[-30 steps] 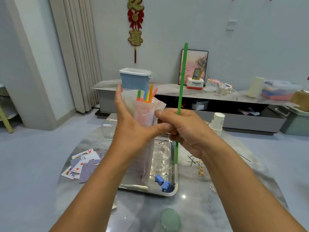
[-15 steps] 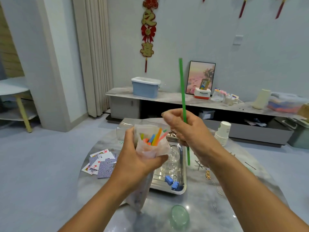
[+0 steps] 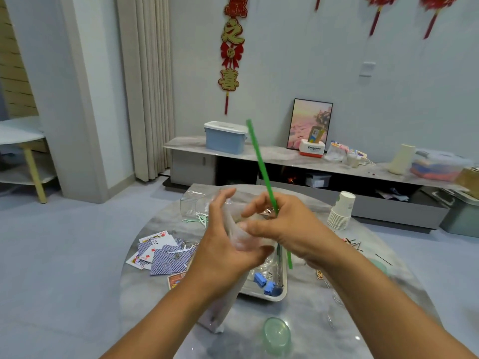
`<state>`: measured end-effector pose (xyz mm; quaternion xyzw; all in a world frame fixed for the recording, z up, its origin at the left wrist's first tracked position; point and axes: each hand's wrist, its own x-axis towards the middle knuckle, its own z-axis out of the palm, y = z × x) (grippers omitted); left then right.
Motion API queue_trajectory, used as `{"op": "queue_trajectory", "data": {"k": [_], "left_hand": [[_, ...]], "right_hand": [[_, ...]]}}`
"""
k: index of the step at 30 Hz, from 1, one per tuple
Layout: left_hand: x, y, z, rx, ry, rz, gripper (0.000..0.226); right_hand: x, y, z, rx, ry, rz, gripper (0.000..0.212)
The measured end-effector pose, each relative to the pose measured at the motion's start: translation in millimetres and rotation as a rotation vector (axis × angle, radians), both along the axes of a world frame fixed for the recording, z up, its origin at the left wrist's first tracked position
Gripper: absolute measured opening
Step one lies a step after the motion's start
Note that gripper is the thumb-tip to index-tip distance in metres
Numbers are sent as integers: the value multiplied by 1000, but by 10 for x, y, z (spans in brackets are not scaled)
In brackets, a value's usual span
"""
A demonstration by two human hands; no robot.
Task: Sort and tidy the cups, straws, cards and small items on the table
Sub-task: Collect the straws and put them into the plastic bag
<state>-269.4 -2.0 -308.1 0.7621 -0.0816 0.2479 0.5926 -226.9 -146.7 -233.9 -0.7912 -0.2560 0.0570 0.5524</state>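
My left hand [image 3: 225, 244] grips the clear plastic straw bag [image 3: 234, 237]; my right hand [image 3: 282, 229] pinches the long green straw [image 3: 260, 161], now tilted and lower than before. Scattered blue-backed playing cards [image 3: 166, 255] lie left of the metal tray [image 3: 274, 294]. A white box [image 3: 311, 148] behind reads "Panasonic".

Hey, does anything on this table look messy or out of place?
Yes. The blue-backed playing cards lie scattered in a loose heap at the table's left, some face up, some face down. A clear rectangular plastic box beyond them lies tipped on its side.
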Motion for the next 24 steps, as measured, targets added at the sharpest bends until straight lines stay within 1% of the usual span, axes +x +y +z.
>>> {"op": "queue_trajectory", "data": {"k": [1,3,6,9,11,15,19,22,24], "left_hand": [[-7,-23,-22,69,7,-9,120],[-15,-64,-43,95,22,-3,127],[1,-36,-17,46,1,26,118],[29,77,14,-36,-25,-61,108],[23,153,28,-43,-26,-115,101],[27,233,27,-67,-26,-141,96],[44,226,20,-73,-8,-150,98],[55,207,24,-83,-14,-150,98],[60,208,26,-90,-24,-145,97]], "right_hand": [[-3,27,-41,-68,-44,-33,21],[-3,56,-82,-135,-109,-79,21],[4,-57,72,-209,-200,-71,19],[50,-299,276,-398,-374,-99,35],[72,-456,374,-489,-460,-113,40],[90,-620,480,-574,-579,-132,25],[23,-639,613,-592,-725,-148,32],[-4,-669,714,-690,-862,-201,38],[-39,-667,755,-767,-921,-233,29]]}}
